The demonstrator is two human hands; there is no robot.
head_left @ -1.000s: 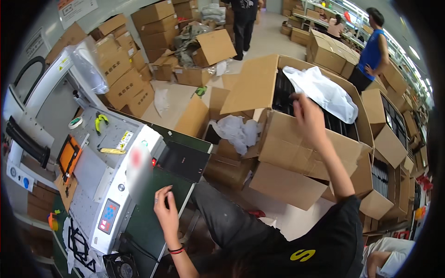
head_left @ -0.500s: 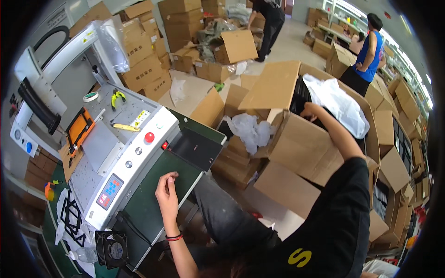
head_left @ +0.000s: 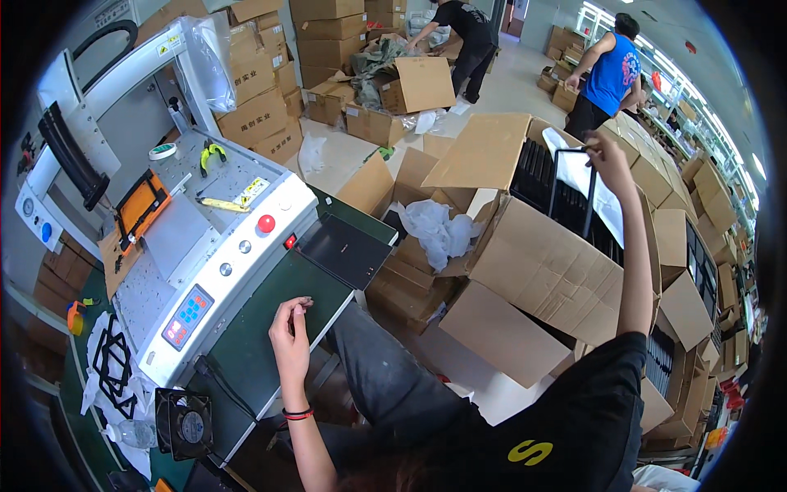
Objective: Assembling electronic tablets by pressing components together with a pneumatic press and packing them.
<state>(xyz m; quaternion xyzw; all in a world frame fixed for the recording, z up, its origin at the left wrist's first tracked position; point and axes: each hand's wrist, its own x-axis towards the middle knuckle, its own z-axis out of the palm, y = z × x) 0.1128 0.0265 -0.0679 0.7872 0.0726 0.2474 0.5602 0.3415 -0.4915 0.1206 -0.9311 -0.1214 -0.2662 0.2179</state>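
Observation:
My right hand (head_left: 611, 164) is raised over an open cardboard carton (head_left: 549, 262) on the right. It grips the top corner of a thin black rectangular frame (head_left: 590, 205), which hangs upright with its lower part at the carton's contents. More black frames (head_left: 533, 174) stand packed in a row inside, partly covered by a white plastic sheet (head_left: 607, 215). My left hand (head_left: 288, 340) is over the green tabletop (head_left: 270, 328) in front of a machine, its fingers curled together. Whether anything is pinched in them is too small to tell.
A benchtop machine (head_left: 229, 262) with a red button stands left, an orange fixture (head_left: 143, 209) on its bed. A black panel (head_left: 344, 252) lies on the table's right end; a small fan (head_left: 184, 422) sits near left. Two people stand farther back among cartons.
My right hand has risen out of the carton with a black frame. The white sheet has shifted, baring more frames. My left hand has barely moved. The person in blue has turned and moved left.

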